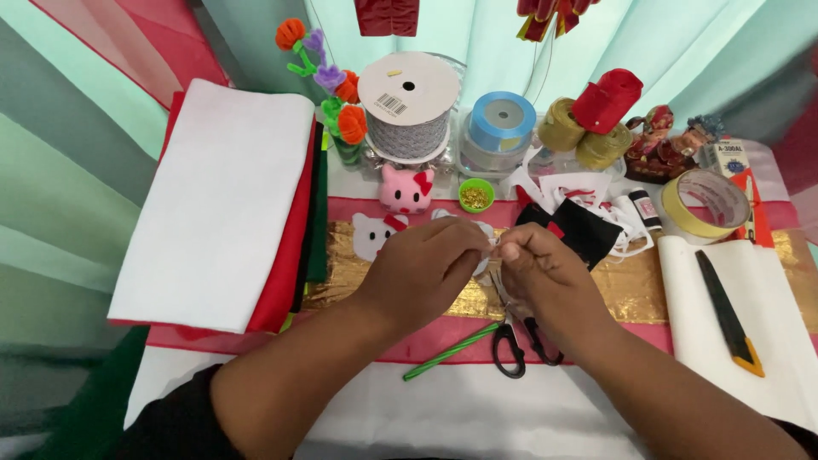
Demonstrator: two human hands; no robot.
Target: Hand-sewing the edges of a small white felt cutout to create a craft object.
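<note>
While both hands meet above the gold ribbon strip (630, 290), a stack of white and red felt sheets (221, 204) lies well to its left. Left hand (426, 268) and right hand (537, 268) pinch a small white felt piece (488, 243) between closed fingertips, directly over the strip. Black-handled scissors (515, 336) lie just beneath the wrists; a dropped forearm could catch them, I'd say. Behind the strip, a little green cup (475, 195) holds gold beads.
</note>
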